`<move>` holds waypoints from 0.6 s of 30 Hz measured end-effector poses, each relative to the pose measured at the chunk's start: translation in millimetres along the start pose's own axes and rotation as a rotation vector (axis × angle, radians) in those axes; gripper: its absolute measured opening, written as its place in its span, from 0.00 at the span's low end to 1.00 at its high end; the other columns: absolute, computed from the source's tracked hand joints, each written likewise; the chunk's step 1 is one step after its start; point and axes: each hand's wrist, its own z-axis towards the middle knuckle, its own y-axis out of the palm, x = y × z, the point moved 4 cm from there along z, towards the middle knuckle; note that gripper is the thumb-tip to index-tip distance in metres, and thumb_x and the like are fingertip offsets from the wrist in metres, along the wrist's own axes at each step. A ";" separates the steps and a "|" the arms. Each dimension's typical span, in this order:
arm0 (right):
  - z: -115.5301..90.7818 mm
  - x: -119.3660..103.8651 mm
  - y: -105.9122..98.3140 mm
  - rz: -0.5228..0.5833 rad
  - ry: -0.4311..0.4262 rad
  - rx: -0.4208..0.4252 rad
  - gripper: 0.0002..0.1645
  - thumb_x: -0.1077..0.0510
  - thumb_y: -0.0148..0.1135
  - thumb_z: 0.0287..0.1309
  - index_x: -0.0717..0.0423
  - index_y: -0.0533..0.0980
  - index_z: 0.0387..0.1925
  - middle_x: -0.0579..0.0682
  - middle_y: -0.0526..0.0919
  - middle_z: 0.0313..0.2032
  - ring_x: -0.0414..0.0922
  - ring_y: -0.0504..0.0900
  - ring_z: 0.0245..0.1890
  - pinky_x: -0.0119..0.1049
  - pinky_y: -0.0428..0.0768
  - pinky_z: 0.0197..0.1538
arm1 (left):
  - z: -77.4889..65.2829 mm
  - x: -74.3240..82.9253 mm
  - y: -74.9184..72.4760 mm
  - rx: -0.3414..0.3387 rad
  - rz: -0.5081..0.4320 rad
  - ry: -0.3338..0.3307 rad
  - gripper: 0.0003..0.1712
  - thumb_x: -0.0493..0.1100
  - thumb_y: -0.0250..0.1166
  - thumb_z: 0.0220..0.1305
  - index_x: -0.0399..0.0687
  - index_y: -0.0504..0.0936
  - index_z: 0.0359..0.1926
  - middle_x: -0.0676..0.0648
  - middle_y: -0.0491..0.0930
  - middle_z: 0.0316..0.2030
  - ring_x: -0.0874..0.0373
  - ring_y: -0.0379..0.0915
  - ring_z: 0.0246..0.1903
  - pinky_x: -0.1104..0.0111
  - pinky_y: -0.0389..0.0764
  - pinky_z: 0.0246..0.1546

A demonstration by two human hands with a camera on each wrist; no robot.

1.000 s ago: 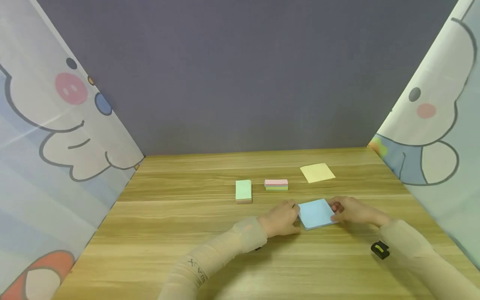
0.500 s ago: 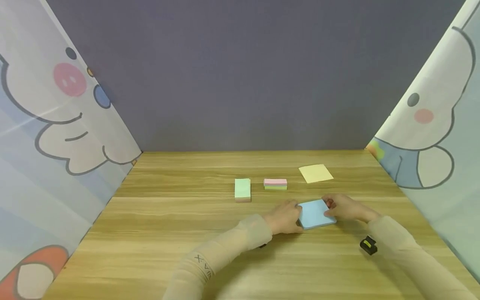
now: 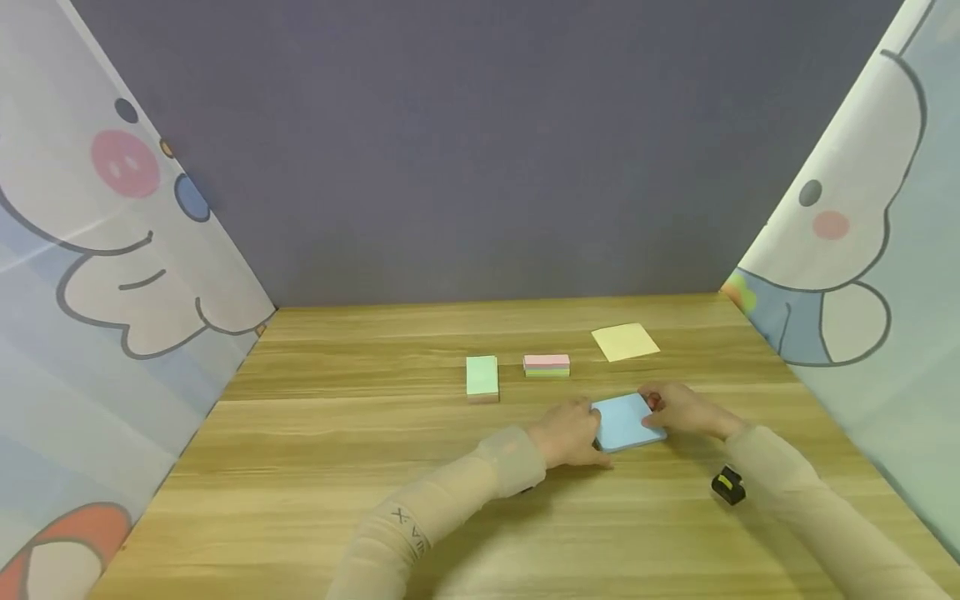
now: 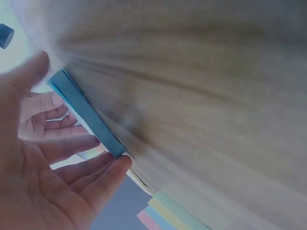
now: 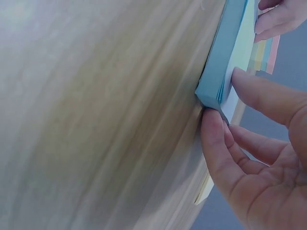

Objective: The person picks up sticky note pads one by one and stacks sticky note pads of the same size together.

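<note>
A square pad of blue sticky notes (image 3: 621, 422) lies on the wooden table between both hands. Along its left side the left hand (image 3: 568, 433) holds it, fingertips at the far left corner and thumb by the near one. The left wrist view shows these fingers against the pad's side edge (image 4: 93, 117). My right hand (image 3: 684, 408) pinches the pad's right side, thumb on the top sheet and index finger against the side. Seen from the right wrist, the sheets at the corner (image 5: 219, 93) are slightly parted near the thumb.
Behind the pad, a yellow square note (image 3: 626, 342) lies flat. Further left sit a pink-topped stack of coloured paper (image 3: 547, 365) and a pale green-topped pad (image 3: 482, 375). A dark grey panel (image 3: 487, 150) closes the back, with cartoon-printed sheets at both sides.
The right hand's fingers have shifted inward, with the thumb further over the blue pad. The left hand keeps its hold on the left side. The head view has shifted slightly.
</note>
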 end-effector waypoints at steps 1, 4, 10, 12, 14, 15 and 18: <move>-0.2 -0.1 -0.4 0.007 0.007 0.000 0.33 0.64 0.65 0.48 0.81 0.65 0.52 0.53 0.74 0.30 0.43 0.70 0.30 0.30 0.72 0.31 | 0.4 0.2 -0.2 0.003 0.007 -0.003 0.37 0.69 0.60 0.51 0.45 0.77 0.49 0.51 0.76 0.42 0.65 0.72 0.37 0.79 0.76 0.38; -1.2 0.1 -0.4 0.023 0.011 -0.001 0.33 0.64 0.65 0.48 0.81 0.65 0.52 0.52 0.74 0.29 0.43 0.69 0.30 0.29 0.71 0.30 | 0.9 0.6 0.2 0.018 0.030 -0.003 0.33 0.67 0.60 0.53 0.46 0.78 0.48 0.51 0.76 0.42 0.65 0.73 0.38 0.79 0.76 0.38; -2.3 4.9 4.4 0.026 0.028 -0.005 0.33 0.63 0.65 0.48 0.81 0.65 0.51 0.50 0.71 0.27 0.42 0.67 0.27 0.28 0.68 0.28 | 0.9 -0.5 3.8 0.025 0.016 0.038 0.30 0.63 0.61 0.54 0.45 0.78 0.47 0.51 0.77 0.41 0.65 0.74 0.37 0.81 0.76 0.37; -1.5 5.7 5.9 0.028 0.036 -0.001 0.32 0.63 0.65 0.48 0.80 0.66 0.51 0.49 0.71 0.27 0.42 0.67 0.27 0.28 0.68 0.28 | 1.0 -2.8 4.5 0.021 -0.001 0.042 0.30 0.62 0.62 0.54 0.44 0.78 0.47 0.51 0.77 0.41 0.64 0.74 0.37 0.80 0.76 0.37; -0.1 5.3 6.3 0.019 0.034 0.012 0.32 0.62 0.65 0.48 0.79 0.67 0.50 0.49 0.71 0.27 0.42 0.67 0.28 0.28 0.68 0.28 | 1.2 -6.4 4.1 0.011 -0.015 0.038 0.30 0.61 0.62 0.54 0.43 0.77 0.49 0.50 0.77 0.43 0.63 0.74 0.39 0.79 0.76 0.39; 0.7 5.2 6.3 0.019 0.037 0.019 0.31 0.61 0.65 0.48 0.79 0.67 0.50 0.49 0.71 0.27 0.41 0.68 0.28 0.28 0.68 0.29 | 1.3 -8.2 3.6 0.005 -0.021 0.036 0.30 0.61 0.62 0.54 0.43 0.77 0.50 0.49 0.76 0.46 0.62 0.75 0.42 0.78 0.76 0.41; 3.1 3.3 5.5 0.018 0.053 0.034 0.32 0.60 0.66 0.47 0.77 0.68 0.50 0.49 0.71 0.28 0.41 0.67 0.28 0.27 0.68 0.29 | 1.1 -14.3 0.4 -0.027 -0.036 0.028 0.32 0.59 0.61 0.55 0.43 0.74 0.54 0.46 0.72 0.55 0.57 0.72 0.51 0.74 0.75 0.50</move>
